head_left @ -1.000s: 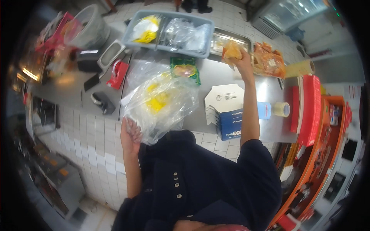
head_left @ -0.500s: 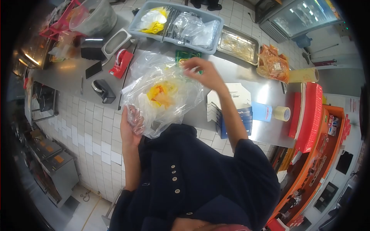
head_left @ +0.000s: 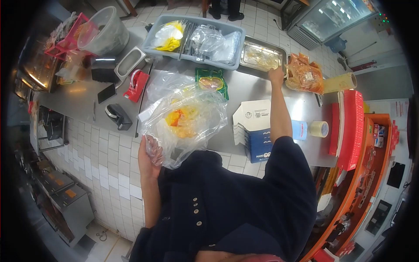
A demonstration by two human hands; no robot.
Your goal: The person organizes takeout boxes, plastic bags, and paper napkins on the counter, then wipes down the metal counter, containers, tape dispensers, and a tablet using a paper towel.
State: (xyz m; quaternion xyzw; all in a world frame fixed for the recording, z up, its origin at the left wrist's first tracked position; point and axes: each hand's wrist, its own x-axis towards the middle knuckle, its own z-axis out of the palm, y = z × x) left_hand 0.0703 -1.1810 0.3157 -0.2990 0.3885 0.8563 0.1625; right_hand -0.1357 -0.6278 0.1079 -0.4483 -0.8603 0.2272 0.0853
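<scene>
My left hand (head_left: 151, 156) grips the lower left side of a large clear plastic bag (head_left: 198, 107), with its fingers under the film. Inside the bag shows orange and yellow food (head_left: 181, 123). My right hand (head_left: 276, 75) is at the front right edge of a metal tray (head_left: 264, 56) that holds pale scraps; its fingertips are too small to make out. A green packet (head_left: 211, 83) lies just behind the bag. Right of the tray is a clear bag of orange food (head_left: 305, 75).
A grey-blue bin (head_left: 150, 47) of bags stands at the back. Folded boxes (head_left: 257, 114) sit below my right forearm, near a tape roll (head_left: 319, 129) and red boxes (head_left: 352, 131). On the left are a red tape dispenser (head_left: 136, 85) and a black one (head_left: 118, 117).
My right hand put orange food into the bag, let it go, and moved back right to the metal tray. The left hand still holds the bag.
</scene>
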